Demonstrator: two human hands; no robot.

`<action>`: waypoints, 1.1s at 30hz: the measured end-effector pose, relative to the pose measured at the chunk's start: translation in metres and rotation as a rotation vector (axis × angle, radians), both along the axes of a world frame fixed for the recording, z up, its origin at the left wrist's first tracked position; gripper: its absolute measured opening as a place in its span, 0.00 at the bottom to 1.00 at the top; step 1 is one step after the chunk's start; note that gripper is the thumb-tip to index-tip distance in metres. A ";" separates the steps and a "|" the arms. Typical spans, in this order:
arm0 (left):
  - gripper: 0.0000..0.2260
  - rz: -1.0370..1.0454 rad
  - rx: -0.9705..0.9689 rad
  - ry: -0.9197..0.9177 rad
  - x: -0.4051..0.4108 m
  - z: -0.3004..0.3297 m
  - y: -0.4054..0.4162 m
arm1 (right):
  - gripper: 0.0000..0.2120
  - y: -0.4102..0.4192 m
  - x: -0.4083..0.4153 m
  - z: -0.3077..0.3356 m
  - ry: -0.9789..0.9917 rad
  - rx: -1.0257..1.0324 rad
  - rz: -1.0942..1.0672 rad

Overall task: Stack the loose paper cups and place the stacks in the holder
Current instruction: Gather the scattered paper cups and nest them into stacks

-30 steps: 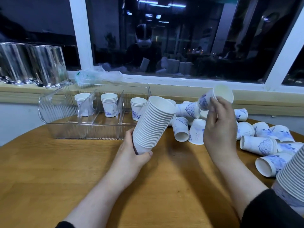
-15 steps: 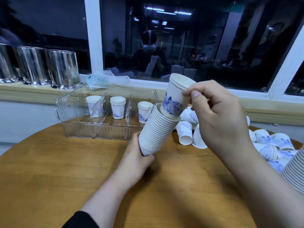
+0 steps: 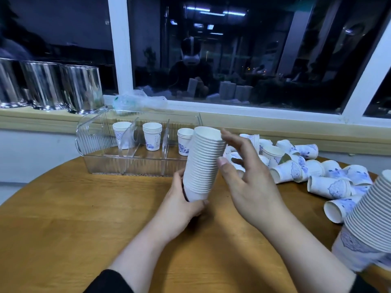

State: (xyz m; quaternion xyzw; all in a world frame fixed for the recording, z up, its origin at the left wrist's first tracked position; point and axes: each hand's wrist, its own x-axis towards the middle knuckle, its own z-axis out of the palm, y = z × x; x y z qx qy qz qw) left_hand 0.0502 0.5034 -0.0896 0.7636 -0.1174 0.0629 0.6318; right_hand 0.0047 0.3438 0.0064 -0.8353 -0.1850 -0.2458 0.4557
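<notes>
- Gripping the tall cup stack at its base, the left hand tilts it above the tabletop.
- Right hand, fingers spread and empty, hovers beside the stack's rim.
- Holder sits far left; loose cups crowd the right edge.

Cup stack in left hand, right hand alongside.

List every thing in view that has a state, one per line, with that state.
Held stack: tilted, base gripped by left hand.
Right hand: open beside the stack's top, holding nothing.
Holder: upright on table, a short upright cup stack in each of three compartments.
Loose cups: mostly lying on their sides, unstacked.
Second tall stack: tilted, at the right edge.
Metal cans: upright on the sill.
</notes>
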 end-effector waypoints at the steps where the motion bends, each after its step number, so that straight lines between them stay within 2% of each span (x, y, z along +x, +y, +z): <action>1: 0.31 0.009 0.002 -0.005 -0.002 -0.001 0.000 | 0.19 0.001 0.000 -0.003 0.010 0.025 0.054; 5: 0.33 0.133 0.005 -0.042 -0.009 -0.001 0.003 | 0.23 0.005 -0.002 -0.022 -0.008 0.051 0.164; 8: 0.33 0.267 0.018 -0.064 -0.013 0.002 0.014 | 0.22 -0.001 -0.002 -0.057 0.039 0.086 0.074; 13: 0.33 0.381 0.036 -0.083 -0.005 0.002 0.037 | 0.21 -0.017 0.013 -0.096 0.226 0.080 -0.108; 19: 0.30 0.477 0.089 -0.073 0.016 -0.003 0.062 | 0.26 -0.013 0.035 -0.108 0.325 0.030 -0.100; 21: 0.30 0.521 0.095 -0.068 0.020 -0.004 0.070 | 0.25 -0.010 0.044 -0.110 0.327 0.027 -0.086; 26: 0.33 0.584 0.154 -0.065 0.024 -0.006 0.080 | 0.25 -0.002 0.060 -0.111 0.320 0.054 -0.061; 29: 0.41 0.669 0.213 -0.089 0.022 -0.002 0.080 | 0.20 -0.004 0.067 -0.109 0.313 0.102 -0.062; 31: 0.44 0.766 0.247 -0.160 0.015 0.005 0.077 | 0.16 -0.006 0.067 -0.105 0.294 0.142 -0.086; 33: 0.37 0.843 0.254 -0.344 0.003 0.016 0.070 | 0.13 -0.008 0.068 -0.103 0.253 0.208 -0.129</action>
